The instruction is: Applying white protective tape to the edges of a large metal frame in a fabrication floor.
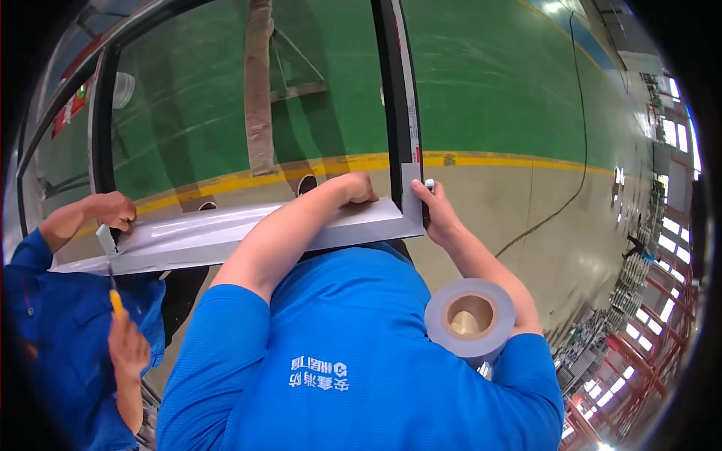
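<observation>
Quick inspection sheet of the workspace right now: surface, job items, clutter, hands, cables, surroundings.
Surface: green floor with yellow line.
Job's things: grey-wrapped frame rail, glazed black frame, grey tape roll on the right forearm.
Clutter: nothing seen.
Hands: left hand pressing on the rail; right hand gripping the frame corner. A co-worker's hand holds a yellow-handled tool.
Cables: black cable across floor.
Surroundings: racks at right.

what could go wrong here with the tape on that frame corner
1. The left hand and right hand press grey tape at the frame corner; uneven pressure could leave wrinkles.
2. The tape roll rides loose on the right forearm and might slide off.
3. A co-worker's hand holds a yellow-handled blade near the same grey strip; a jolt to the frame could make it slip.
</observation>
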Available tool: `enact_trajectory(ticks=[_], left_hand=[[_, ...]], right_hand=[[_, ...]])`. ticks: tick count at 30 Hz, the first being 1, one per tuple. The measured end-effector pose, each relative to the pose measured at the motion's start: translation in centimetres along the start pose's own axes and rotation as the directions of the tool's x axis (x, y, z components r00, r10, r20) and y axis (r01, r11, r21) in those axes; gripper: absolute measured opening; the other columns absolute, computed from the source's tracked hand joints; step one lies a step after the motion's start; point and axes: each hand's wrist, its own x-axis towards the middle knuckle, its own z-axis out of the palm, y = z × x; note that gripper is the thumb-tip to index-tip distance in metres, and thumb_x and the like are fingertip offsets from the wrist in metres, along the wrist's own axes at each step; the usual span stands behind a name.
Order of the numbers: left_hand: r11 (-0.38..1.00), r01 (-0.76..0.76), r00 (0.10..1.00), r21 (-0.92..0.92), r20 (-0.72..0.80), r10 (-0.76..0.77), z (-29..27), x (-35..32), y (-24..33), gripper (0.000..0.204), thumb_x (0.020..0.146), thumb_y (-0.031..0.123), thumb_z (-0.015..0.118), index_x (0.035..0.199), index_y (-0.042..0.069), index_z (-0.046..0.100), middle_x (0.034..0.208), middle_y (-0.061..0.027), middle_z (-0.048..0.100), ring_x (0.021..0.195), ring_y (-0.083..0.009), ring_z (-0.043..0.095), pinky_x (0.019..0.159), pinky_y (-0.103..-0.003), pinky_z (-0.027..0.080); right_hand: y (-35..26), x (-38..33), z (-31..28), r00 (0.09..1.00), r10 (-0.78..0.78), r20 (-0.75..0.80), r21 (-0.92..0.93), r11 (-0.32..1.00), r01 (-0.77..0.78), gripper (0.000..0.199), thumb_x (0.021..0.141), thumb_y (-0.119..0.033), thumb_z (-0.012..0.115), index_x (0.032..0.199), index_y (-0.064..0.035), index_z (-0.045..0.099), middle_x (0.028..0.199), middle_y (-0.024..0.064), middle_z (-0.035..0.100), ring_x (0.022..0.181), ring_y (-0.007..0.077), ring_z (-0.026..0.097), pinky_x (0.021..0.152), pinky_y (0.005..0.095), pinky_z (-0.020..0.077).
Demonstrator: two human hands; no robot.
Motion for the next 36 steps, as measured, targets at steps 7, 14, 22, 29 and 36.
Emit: enact_trajectory(ticks=[7, 14, 22, 29, 36], left_hand=[[0.998, 0.053, 0.985, -0.027, 0.167, -0.048, 1.1, -0.4, 1.9, 0.032, 0.086, 0.032, 0.069, 0.102, 0.005, 0.074, 0.097, -0.0096, 0.069, 0.083, -0.0228, 0.063, 0.073, -0.041, 0.050], [0.975, 0.152, 0.918, -0.164, 0.390, -0.078, 2.4, 1.4, 1.1, 0.018, 0.090, 0.025, 0.063, 0.101, 0.016, 0.073, 0.085, -0.0031, 0.063, 0.074, -0.0186, 0.058, 0.064, -0.038, 0.048], [0.952, -0.074, 0.903, 0.298, 0.424, -0.063, 0.2, 0.2, 0.5, 0.031, 0.086, 0.034, 0.062, 0.102, 0.011, 0.073, 0.098, -0.0068, 0.070, 0.083, -0.0230, 0.064, 0.071, -0.043, 0.052], [0.988, -0.107, 0.957, 0.116, 0.281, 0.071, 2.7, -1.6, 2.6, 0.037, 0.089, 0.031, 0.057, 0.108, 0.003, 0.071, 0.104, -0.0164, 0.069, 0.090, -0.0283, 0.066, 0.076, -0.046, 0.052], [0.969, -0.247, 0.957, 0.013, 0.163, 0.242, 2.8, -5.2, -0.1, 0.059, 0.098, 0.042, 0.032, 0.126, -0.002, 0.059, 0.132, -0.0246, 0.056, 0.120, -0.0396, 0.054, 0.101, -0.047, 0.041]], right_hand=[[-0.2, 0.1, -1.8, 1.000, 0.012, 0.007, -0.010, 1.000, -0.012, 0.072, 0.086, -0.042, 0.073, 0.133, -0.0041, 0.033, 0.115, 0.0113, 0.052, 0.103, 0.0207, 0.055, 0.088, 0.0380, 0.0485], [-0.9, -0.5, -1.5, 0.999, 0.034, -0.031, -0.034, 0.999, -0.035, 0.071, 0.087, -0.040, 0.073, 0.133, -0.0041, 0.033, 0.115, 0.0117, 0.052, 0.104, 0.0215, 0.055, 0.089, 0.0385, 0.0477], [-0.3, 0.6, -0.9, 0.999, 0.008, 0.042, -0.064, 0.998, -0.005, 0.062, 0.087, -0.038, 0.072, 0.128, -0.0063, 0.038, 0.112, 0.0074, 0.053, 0.098, 0.0178, 0.055, 0.086, 0.0362, 0.0477], [-1.4, -1.0, -1.3, 0.989, 0.005, 0.150, 0.047, 0.999, -0.012, 0.035, 0.094, -0.030, 0.064, 0.119, -0.0109, 0.048, 0.110, 0.0042, 0.060, 0.102, 0.0176, 0.059, 0.092, 0.0361, 0.0482], [0.4, 0.2, -1.8, 0.984, -0.005, 0.179, 0.042, 0.999, -0.003, 0.037, 0.095, -0.028, 0.062, 0.123, -0.0098, 0.046, 0.113, 0.0060, 0.058, 0.105, 0.0197, 0.058, 0.095, 0.0382, 0.0472]])
